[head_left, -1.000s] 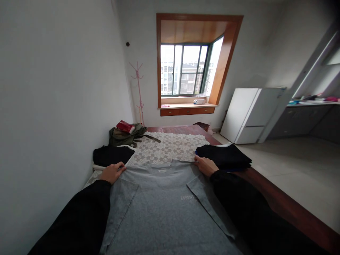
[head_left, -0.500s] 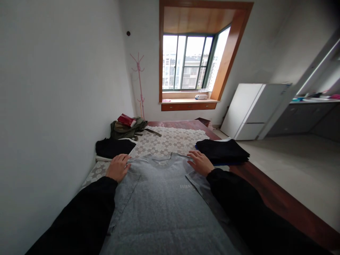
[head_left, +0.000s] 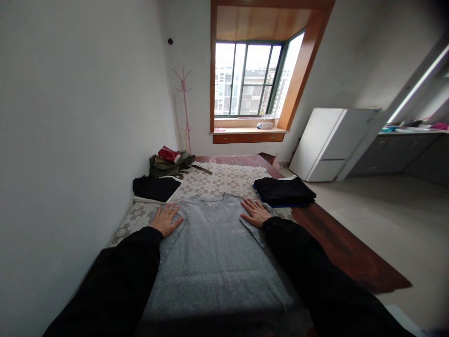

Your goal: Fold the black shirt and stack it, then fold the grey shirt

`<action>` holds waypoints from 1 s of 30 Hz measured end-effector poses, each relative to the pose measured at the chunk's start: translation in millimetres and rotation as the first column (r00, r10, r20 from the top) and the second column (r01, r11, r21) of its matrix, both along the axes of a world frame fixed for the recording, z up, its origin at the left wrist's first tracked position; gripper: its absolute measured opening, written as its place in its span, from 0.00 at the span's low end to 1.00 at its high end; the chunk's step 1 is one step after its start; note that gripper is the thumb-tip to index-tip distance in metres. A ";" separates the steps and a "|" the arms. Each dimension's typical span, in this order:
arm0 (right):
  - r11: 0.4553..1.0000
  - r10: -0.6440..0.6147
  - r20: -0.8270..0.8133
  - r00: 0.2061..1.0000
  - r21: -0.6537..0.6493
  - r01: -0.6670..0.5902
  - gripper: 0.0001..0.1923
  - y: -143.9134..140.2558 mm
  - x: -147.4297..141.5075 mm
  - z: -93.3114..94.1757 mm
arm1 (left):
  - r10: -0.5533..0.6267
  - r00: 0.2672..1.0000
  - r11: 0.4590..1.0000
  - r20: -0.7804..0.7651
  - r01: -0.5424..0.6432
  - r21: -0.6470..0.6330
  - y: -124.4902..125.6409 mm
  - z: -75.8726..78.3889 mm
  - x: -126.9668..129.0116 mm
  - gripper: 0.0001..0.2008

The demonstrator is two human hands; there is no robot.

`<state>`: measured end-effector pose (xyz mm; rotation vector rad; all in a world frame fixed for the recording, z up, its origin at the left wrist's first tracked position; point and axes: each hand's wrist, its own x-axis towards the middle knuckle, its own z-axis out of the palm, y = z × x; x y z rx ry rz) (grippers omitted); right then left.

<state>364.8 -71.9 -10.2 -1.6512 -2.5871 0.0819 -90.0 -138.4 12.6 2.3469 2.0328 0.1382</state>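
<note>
flatly, both hands (head_left: 167, 219) (head_left: 255, 212) press the grey t-shirt (head_left: 213, 262).

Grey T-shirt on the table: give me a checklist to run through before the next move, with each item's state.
1. Grey T-shirt lies flat, front up: ok.
2. Left hand pressed open on its shoulder: ok.
3. Right hand pressed open on the other shoulder: ok.
4. Collar flat, not bunched: ok.
5. Folded dark stack apart from the shirt: ok.
6. Bottom hem straight: cannot tell, out of view.
</note>
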 end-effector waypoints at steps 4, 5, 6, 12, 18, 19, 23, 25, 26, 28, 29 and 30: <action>0.999 -0.001 0.011 1.000 0.037 0.000 0.35 -5.6 -2.3 10.4 | 0.033 0.999 0.999 0.007 -0.033 -0.020 -12.9 4.8 9.6 0.42; 0.999 0.017 0.007 1.000 0.052 -0.018 0.34 -8.6 -4.5 13.9 | 0.030 1.000 0.999 0.008 -0.030 -0.024 -17.5 6.2 14.0 0.42; 0.997 0.048 -0.003 0.999 0.053 -0.047 0.33 -12.8 -7.8 17.1 | 0.016 1.000 0.999 0.009 -0.016 -0.028 -22.6 7.5 19.1 0.43; 0.963 0.254 -0.083 0.964 -0.075 -0.261 0.36 -61.2 -40.6 13.8 | -0.236 0.970 0.966 0.065 0.241 -0.097 -60.6 8.1 55.5 0.41; 0.965 0.256 -0.058 0.965 -0.041 -0.258 0.37 -89.3 -55.3 19.0 | -0.117 0.992 0.989 0.045 0.120 -0.085 -85.7 9.1 70.5 0.40; 0.970 0.238 -0.055 0.970 -0.035 -0.240 0.36 -93.3 -56.9 25.5 | -0.101 0.994 0.991 0.042 0.104 -0.088 -90.8 10.3 71.4 0.40; 0.973 0.226 -0.249 0.942 0.004 -0.232 0.32 -144.6 -57.6 44.9 | -0.081 0.993 0.993 0.084 0.087 -0.078 -135.4 8.5 70.6 0.39; 0.970 0.214 -0.516 0.830 0.014 -0.241 0.26 -196.5 -48.1 35.1 | -0.079 0.985 0.996 0.153 0.085 -0.037 -176.5 -4.6 62.9 0.35; 0.983 0.141 -0.641 0.754 -0.003 -0.186 0.22 -226.4 -39.8 22.9 | -0.067 0.977 0.998 0.201 0.069 -0.006 -201.1 -16.1 56.3 0.32; 0.993 -0.111 -0.793 0.599 -0.072 0.088 0.21 -285.6 -17.1 -13.9 | 0.049 0.940 0.992 0.337 -0.086 0.097 -254.4 -48.1 37.7 0.26; 0.955 -0.238 -0.830 0.504 -0.106 0.276 0.22 -311.5 -3.6 -36.1 | 0.152 0.891 0.965 0.427 -0.227 0.132 -280.4 -67.2 26.8 0.25; 0.872 -0.348 -0.855 0.385 -0.145 0.467 0.23 -333.2 10.4 -58.6 | 0.280 0.813 0.910 0.511 -0.394 0.128 -304.1 -86.9 15.6 0.26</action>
